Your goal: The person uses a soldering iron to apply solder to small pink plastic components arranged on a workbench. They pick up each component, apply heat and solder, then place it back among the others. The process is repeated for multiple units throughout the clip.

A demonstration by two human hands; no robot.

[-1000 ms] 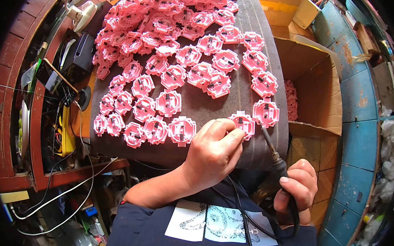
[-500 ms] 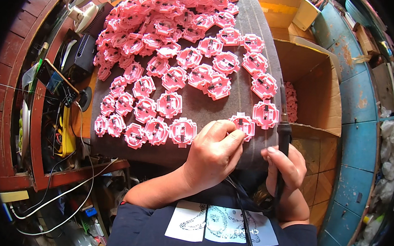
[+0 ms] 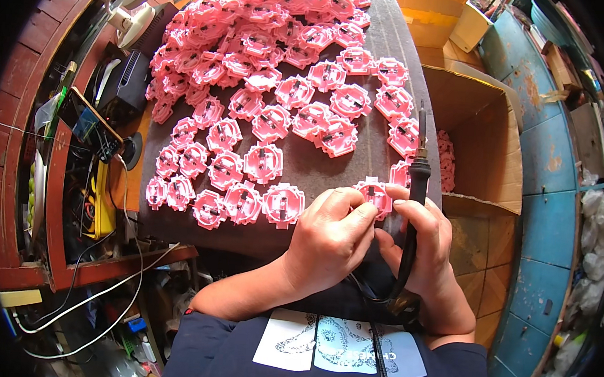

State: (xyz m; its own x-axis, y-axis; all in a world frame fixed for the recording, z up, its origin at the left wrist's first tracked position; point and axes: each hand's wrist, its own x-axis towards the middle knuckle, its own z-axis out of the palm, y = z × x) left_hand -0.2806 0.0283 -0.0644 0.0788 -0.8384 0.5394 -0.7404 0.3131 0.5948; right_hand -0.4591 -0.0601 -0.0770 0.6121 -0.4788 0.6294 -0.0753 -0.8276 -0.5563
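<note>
My left hand (image 3: 333,226) is closed in a pinch at the lower left edge of a pink plastic part (image 3: 373,195); what sits between its fingertips is hidden. On the right, my right hand (image 3: 421,239) grips a soldering iron (image 3: 419,179) with a black handle, its metal tip pointing up and away from me. The fingers of that hand reach close to the right side of the same pink part. Another pink part (image 3: 400,173) lies just beyond, partly covered by the iron. Each part is roundish, with small black pieces inside.
Many more pink parts (image 3: 256,45) are heaped at the far side of the dark work surface (image 3: 321,163), with loose ones spread nearer. An open cardboard box (image 3: 484,138) with pink parts inside stands to the right. White cables (image 3: 107,323) hang at the left.
My right hand has moved left, toward the pink part by my left hand, and the soldering iron has come with it. My left hand stays almost where it was.
</note>
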